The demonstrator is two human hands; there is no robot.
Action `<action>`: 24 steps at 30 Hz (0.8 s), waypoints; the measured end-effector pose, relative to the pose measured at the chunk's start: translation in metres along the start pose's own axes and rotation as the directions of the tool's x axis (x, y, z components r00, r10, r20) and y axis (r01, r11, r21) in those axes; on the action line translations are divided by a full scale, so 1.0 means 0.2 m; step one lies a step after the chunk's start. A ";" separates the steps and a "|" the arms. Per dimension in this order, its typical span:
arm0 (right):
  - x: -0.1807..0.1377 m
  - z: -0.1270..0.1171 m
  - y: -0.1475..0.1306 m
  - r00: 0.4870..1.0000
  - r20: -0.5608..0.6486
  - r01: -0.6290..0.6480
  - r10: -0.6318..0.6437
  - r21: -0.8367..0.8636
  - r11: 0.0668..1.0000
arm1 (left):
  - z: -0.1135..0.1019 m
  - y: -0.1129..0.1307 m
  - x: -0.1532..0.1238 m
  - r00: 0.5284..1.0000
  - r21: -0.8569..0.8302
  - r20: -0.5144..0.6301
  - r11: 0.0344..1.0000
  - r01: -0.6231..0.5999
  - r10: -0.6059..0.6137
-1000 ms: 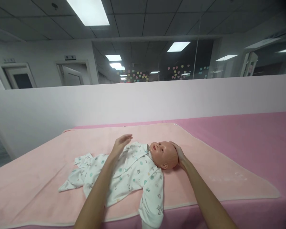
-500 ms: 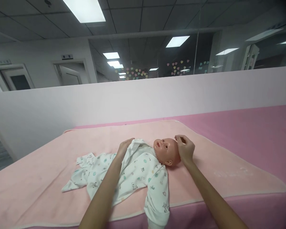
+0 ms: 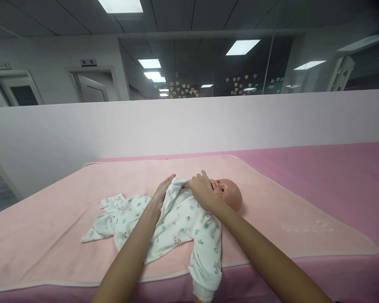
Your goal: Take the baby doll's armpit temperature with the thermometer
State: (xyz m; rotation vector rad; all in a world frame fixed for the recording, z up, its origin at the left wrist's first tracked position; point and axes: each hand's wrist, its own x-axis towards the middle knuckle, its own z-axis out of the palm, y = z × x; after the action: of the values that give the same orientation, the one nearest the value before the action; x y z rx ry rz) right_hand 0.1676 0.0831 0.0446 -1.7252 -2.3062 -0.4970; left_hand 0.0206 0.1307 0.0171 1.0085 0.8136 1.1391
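A baby doll (image 3: 229, 192) lies on its back on a peach blanket (image 3: 271, 210), dressed in a white printed romper (image 3: 177, 223). My left hand (image 3: 162, 191) grips the far edge of the romper's front near the shoulder. My right hand (image 3: 202, 189) rests at the romper's collar beside the doll's chin, fingers curled onto the cloth. One sleeve (image 3: 206, 265) hangs over the blanket's near edge.
The blanket lies on a pink-covered table (image 3: 334, 176). A low white partition wall (image 3: 189, 126) runs behind it, with glass above showing heart stickers. Doors stand at the far left.
My right hand left the doll's head and crossed over to the romper's collar. My left hand closed on the romper's edge and lifted it slightly.
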 end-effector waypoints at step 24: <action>-0.39 -0.48 0.10 0.768 -0.160 0.160 0.620 0.985 0.057 | 0.07 -0.07 -0.09 0.881 0.770 0.453 0.439 -0.464 0.137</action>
State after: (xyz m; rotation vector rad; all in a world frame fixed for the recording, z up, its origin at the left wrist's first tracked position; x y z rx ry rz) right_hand 0.2063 -0.0197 0.1072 -0.8915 -1.1057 0.5647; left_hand 0.0343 0.1085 0.0091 2.2441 0.9631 0.7563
